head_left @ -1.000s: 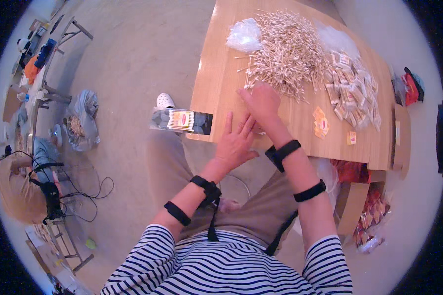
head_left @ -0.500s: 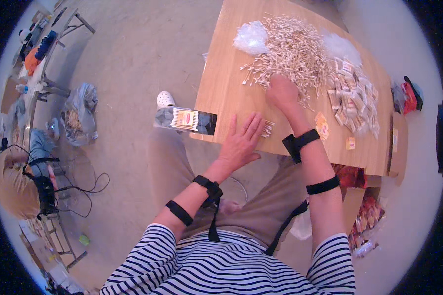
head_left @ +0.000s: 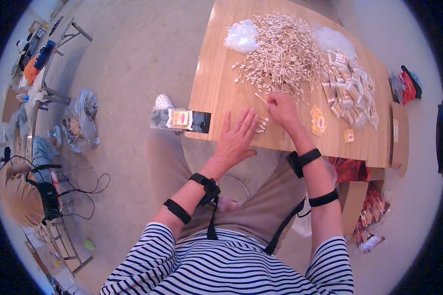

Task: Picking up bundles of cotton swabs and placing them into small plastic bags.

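My left hand (head_left: 237, 137) lies flat at the table's near edge, fingers stretched, over one end of a short row of cotton swabs (head_left: 262, 125). The swab tips show to the right of its fingers. Just beyond that row, my right hand (head_left: 282, 109) is closed in a pinch; a cotton swab (head_left: 261, 98) sticks out from it to the left. Farther back spreads a large heap of loose cotton swabs (head_left: 285, 54). To the left of my left hand, a clear bag (head_left: 160, 118) juts past the table edge, with a row of swabs and a yellow card (head_left: 181, 119) on it.
Several yellow cards (head_left: 318, 121) and a single one (head_left: 349, 135) lie right of my right hand. A pile of filled swab packs (head_left: 349, 91) and clear plastic bags (head_left: 242, 36) flank the heap. Another person (head_left: 22, 191) sits at the far left.
My right hand has drawn back from the heap's near edge toward the row of swabs, with a cotton swab in its pinch. My left hand stays flat in place.
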Motion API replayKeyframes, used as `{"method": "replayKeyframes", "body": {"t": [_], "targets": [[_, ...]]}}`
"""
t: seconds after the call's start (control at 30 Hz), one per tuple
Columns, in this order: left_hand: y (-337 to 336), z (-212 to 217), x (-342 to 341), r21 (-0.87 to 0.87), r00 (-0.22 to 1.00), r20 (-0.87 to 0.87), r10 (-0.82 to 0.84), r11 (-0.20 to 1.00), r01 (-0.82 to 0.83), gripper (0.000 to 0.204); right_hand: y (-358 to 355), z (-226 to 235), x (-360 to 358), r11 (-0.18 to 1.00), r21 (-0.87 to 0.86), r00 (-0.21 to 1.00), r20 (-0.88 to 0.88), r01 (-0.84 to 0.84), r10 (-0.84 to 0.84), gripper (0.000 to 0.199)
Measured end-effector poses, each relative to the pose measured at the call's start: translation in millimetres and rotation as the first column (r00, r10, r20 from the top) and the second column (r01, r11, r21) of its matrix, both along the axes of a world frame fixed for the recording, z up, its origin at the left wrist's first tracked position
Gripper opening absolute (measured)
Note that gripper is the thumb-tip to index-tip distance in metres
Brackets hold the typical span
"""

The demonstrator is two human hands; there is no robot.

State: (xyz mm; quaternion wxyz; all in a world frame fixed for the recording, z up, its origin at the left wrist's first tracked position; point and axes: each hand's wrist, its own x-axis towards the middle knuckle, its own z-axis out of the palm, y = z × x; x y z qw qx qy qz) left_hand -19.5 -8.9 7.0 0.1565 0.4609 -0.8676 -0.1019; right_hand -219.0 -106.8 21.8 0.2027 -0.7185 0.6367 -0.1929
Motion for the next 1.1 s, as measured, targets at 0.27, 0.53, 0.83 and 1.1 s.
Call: {"method": "replayKeyframes", "body": {"t": [0.27, 0.53, 0.83, 1.1], "targets": [[0, 3, 0, 0.009, 0.999, 0.032, 0.002, 1.0, -0.002, 0.122, 5, -10, -9, 0.997, -0.064, 0.979, 0.2, 0.051, -0.037, 0.011], [-1, 3, 0, 0.0, 1.0, 0.005, 0.0, 1.0, 0.0, 0.122, 18, -8, -6, 0.956, -0.27, 0.991, -0.045, 0.11, -0.127, 0.013], [-1, 5, 0, 0.027, 1.0, -0.023, -0.006, 1.0, 0.006, 0.119, 29, -23, 10, 0.974, -0.211, 0.996, -0.025, 0.082, -0.089, 0.011], [-1, 8, 0, 0.049, 0.999, -0.023, 0.031, 0.998, -0.03, 0.117, 20, -8, 30, 0.97, -0.227, 0.996, 0.003, 0.085, -0.087, 0.006]]}}
